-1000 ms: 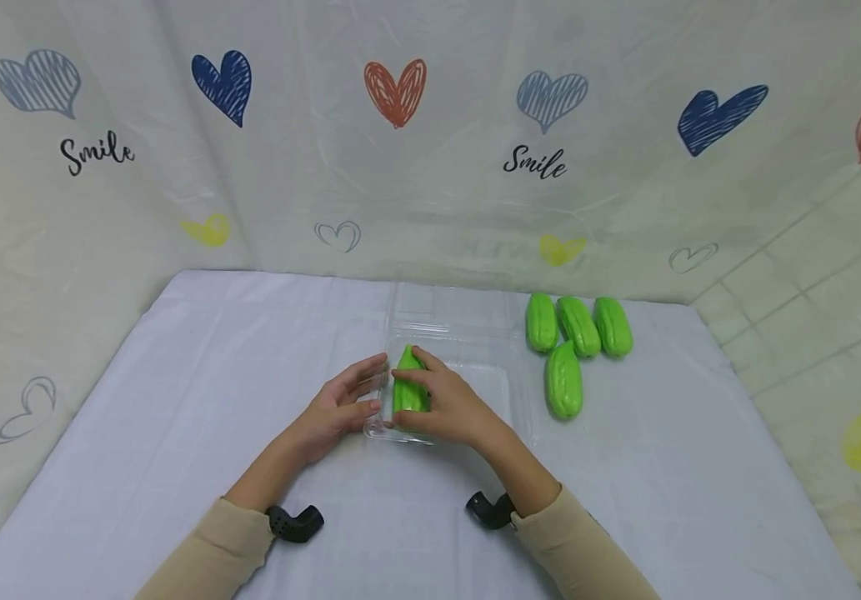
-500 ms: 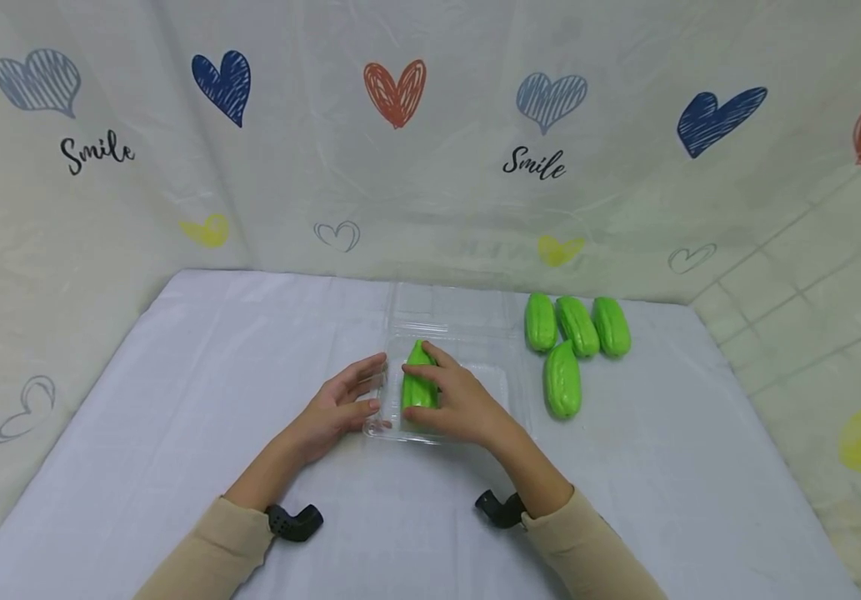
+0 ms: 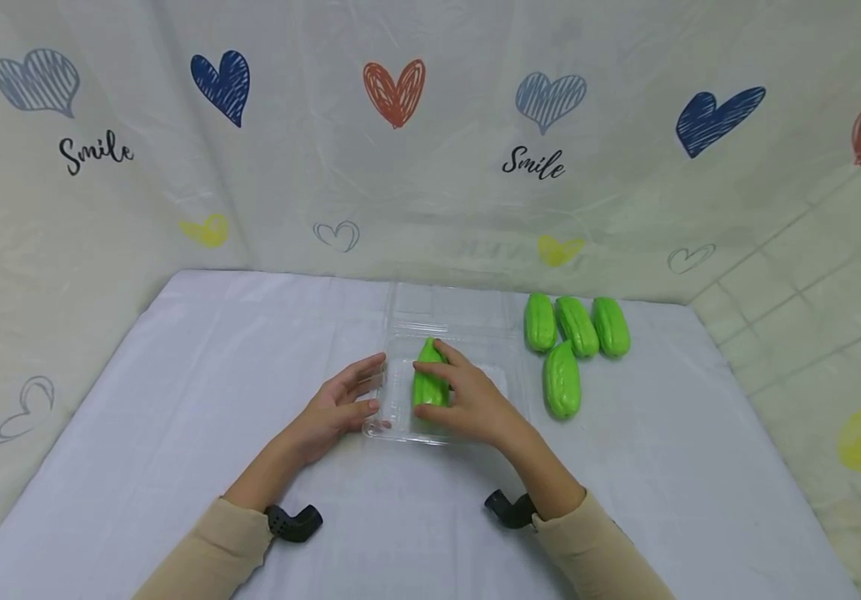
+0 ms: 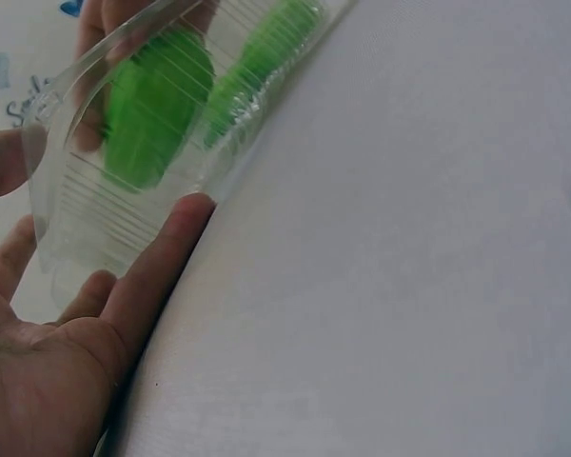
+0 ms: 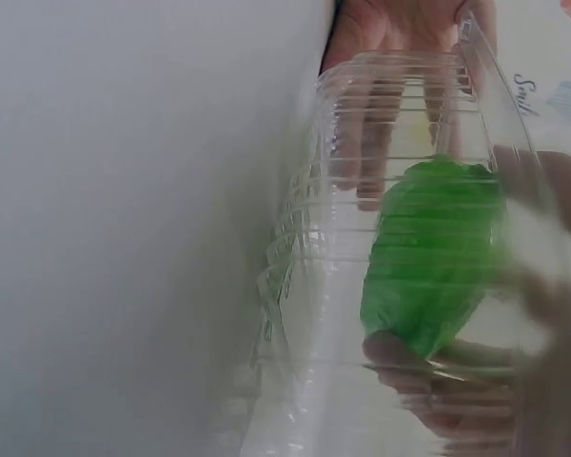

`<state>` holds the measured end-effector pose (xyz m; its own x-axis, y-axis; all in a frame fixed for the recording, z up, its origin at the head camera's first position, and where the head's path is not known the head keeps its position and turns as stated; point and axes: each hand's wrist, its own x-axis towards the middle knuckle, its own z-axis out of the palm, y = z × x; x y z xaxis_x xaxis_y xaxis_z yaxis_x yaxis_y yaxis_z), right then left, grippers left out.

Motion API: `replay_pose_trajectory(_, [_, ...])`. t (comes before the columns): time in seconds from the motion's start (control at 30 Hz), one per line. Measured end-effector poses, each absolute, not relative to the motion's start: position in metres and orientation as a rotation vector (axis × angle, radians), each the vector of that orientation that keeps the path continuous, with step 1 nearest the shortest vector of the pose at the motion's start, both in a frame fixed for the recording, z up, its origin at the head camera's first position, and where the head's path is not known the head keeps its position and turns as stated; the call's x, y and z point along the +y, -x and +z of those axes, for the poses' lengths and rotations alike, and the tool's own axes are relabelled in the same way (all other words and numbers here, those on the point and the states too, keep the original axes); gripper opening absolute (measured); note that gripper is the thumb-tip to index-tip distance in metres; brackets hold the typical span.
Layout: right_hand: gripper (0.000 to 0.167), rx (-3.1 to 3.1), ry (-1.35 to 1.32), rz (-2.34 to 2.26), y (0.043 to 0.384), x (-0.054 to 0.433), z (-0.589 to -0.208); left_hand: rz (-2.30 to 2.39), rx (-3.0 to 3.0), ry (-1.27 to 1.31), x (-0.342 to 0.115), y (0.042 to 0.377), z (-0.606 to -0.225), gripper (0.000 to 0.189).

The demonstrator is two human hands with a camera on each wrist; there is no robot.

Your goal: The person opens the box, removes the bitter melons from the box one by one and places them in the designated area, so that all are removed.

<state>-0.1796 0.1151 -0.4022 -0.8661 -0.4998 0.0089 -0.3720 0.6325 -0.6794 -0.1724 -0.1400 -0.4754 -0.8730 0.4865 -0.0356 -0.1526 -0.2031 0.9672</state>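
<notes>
My right hand [image 3: 468, 400] grips a glossy green ridged vegetable [image 3: 430, 383], pointed at its far end, with fingers on its far part and the thumb near its close end. The vegetable is inside the open clear plastic clamshell box [image 3: 400, 408], left of the middle of its base. Through the clear wall in the right wrist view, the green vegetable [image 5: 433, 248] shows with fingertips at its lower end. My left hand [image 3: 340, 412] rests against the box's left side, fingers extended along the wall; in the left wrist view a fingertip touches the box's [image 4: 95, 214] bottom edge.
Several more green vegetables lie right of the box: a row at the back and one green vegetable [image 3: 563, 381] in front of it. The box's clear lid [image 3: 448, 307] lies folded back toward the wall sheet [image 3: 445, 192]. A white cloth [image 3: 250, 350] covers the table.
My right hand has slid to the right with the green vegetable, away from the box's left wall. My left hand has stayed at the box's side.
</notes>
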Motion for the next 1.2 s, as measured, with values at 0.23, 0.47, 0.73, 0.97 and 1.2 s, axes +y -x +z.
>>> replay_pose_trajectory(0.23, [0.062,2.7,0.712,-1.035,0.18,0.123,-0.401,2.125,1.654,-0.383,-0.14,0.172,-0.474,0.07])
replay_pose_trajectory(0.47, [0.062,2.7,0.692,-1.058,0.176,0.131,-0.397,2.128,1.65,-0.383,-0.14,0.171,-0.474,0.071])
replay_pose_trajectory(0.73, [0.061,2.718,0.684,-1.064,0.175,0.14,-0.396,2.132,1.648,-0.39,-0.14,0.171,-0.475,0.071])
replay_pose_trajectory(0.97, [0.061,2.749,0.679,-1.079,0.174,0.151,-0.392,2.13,1.649,-0.408,-0.14,0.172,-0.476,0.071])
replay_pose_trajectory(1.2, [0.062,2.749,0.68,-1.106,0.175,0.163,-0.389,2.128,1.65,-0.395,-0.139,0.171,-0.474,0.071])
